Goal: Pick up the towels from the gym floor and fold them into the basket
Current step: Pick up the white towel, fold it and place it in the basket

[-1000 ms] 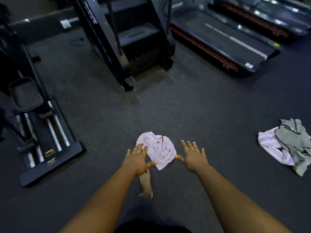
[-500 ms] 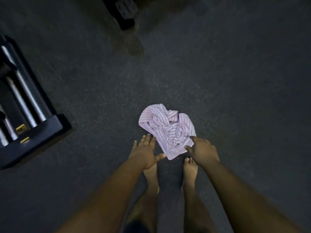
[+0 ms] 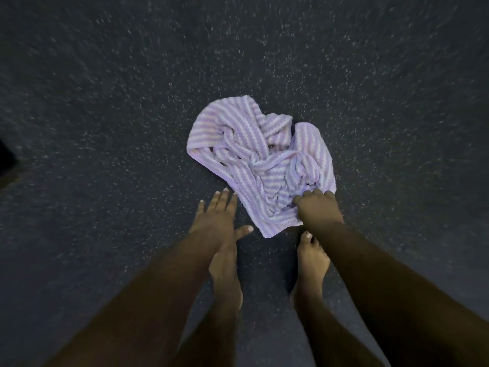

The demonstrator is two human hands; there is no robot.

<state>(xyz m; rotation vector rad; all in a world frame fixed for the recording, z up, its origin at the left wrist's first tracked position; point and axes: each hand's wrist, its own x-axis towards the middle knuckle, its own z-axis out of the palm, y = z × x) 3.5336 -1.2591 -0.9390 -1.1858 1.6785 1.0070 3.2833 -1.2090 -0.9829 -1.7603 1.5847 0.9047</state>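
Dark speckled floor [image 3: 105,128], crumpled striped towel [image 3: 254,154], seemingly two bare feet [image 3: 312,260]

You have a single view here, from the wide-angle camera worn on your head, so no second view shares any part of the scene. It looks almost straight down past your forearms at the dark speckled rubber floor [image 3: 105,128], which fills the picture from edge to edge. It sits close: the crumpled lilac-and-white striped towel [image 3: 254,154] lies just below mid-picture, your left hand [image 3: 219,221] and right hand [image 3: 317,207] reach in from the bottom edge, and your bare feet [image 3: 312,260] stand directly beneath the lens. The floor's outer speckles smear with blur.
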